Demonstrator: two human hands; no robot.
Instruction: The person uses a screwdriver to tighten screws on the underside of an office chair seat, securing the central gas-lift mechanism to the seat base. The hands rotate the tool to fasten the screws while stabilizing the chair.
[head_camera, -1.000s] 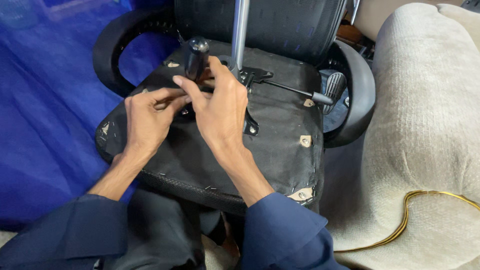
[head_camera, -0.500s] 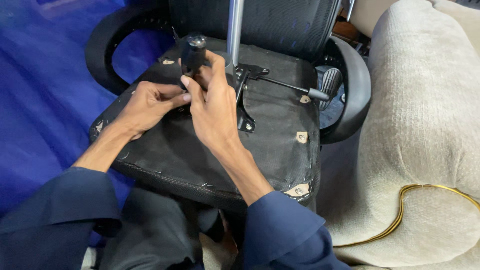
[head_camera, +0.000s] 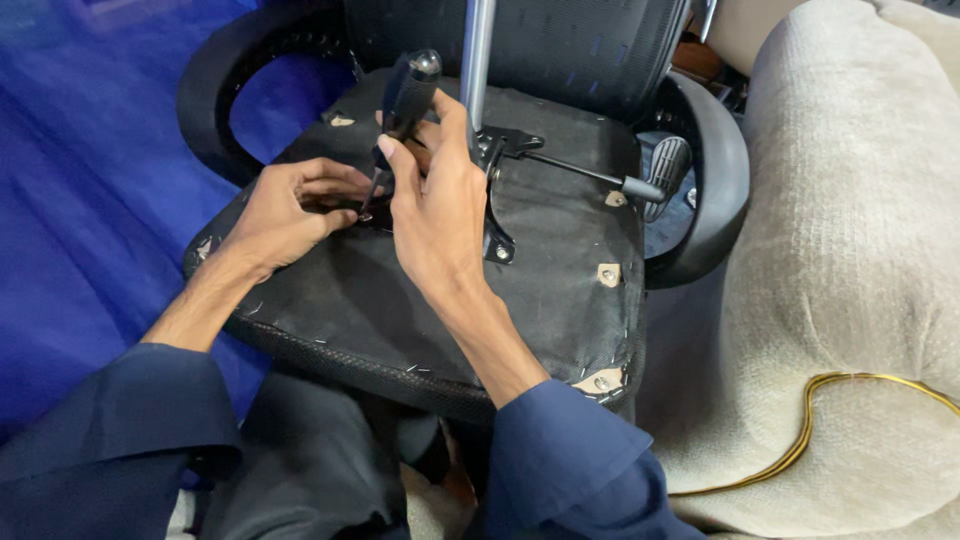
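Black-handled screwdriver (head_camera: 405, 100) is being gripped by the right hand (head_camera: 440, 215), fingers wrapped around it, while the left hand (head_camera: 285, 215) is pinching beside its tip on the upturned chair seat (head_camera: 400, 290).

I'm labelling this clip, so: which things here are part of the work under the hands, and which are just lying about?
In the work:
- right hand gripping the screwdriver
- left hand steadying its tip
- upturned chair seat
- metal post

Lying about:
- beige cushion
- gold cord
- blue sheet
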